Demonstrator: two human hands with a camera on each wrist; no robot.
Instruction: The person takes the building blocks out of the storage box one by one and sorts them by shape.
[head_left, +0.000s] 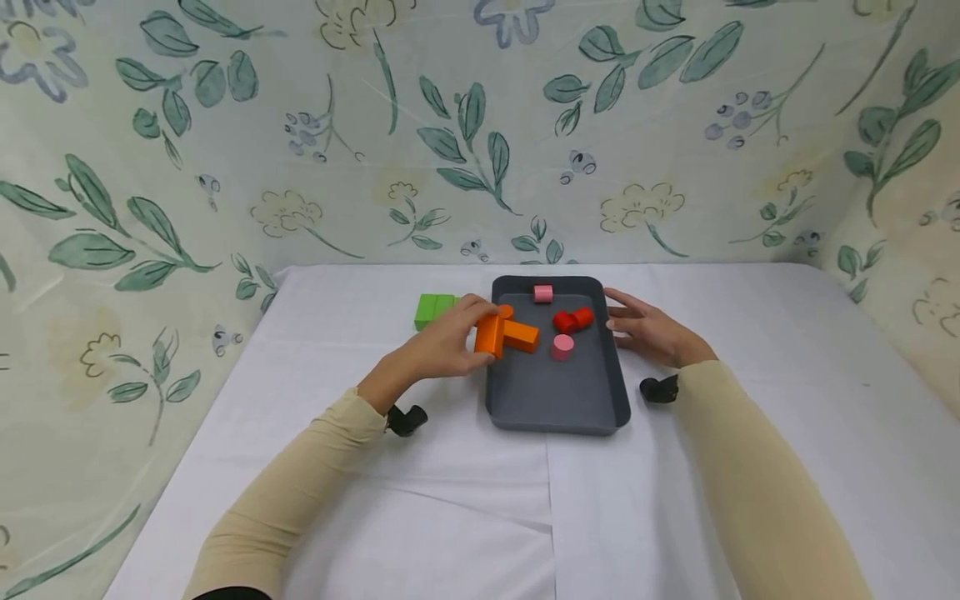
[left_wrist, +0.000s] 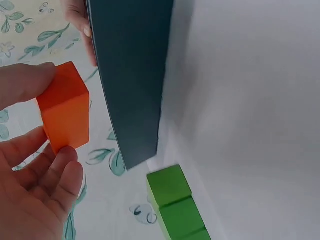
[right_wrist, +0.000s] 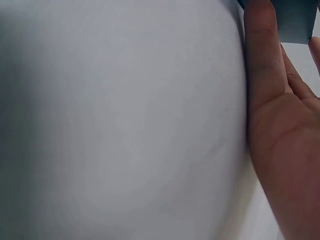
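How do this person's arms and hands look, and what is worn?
The left sleeve and right sleeve are long, plain and pale beige, ending near the wrist. The left hand and right hand wear no gloves. A small black device shows at each wrist.

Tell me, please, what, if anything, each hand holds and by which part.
The left hand pinches an orange block by its ends, between thumb and fingers. The right hand touches the tray, with no clear grip.
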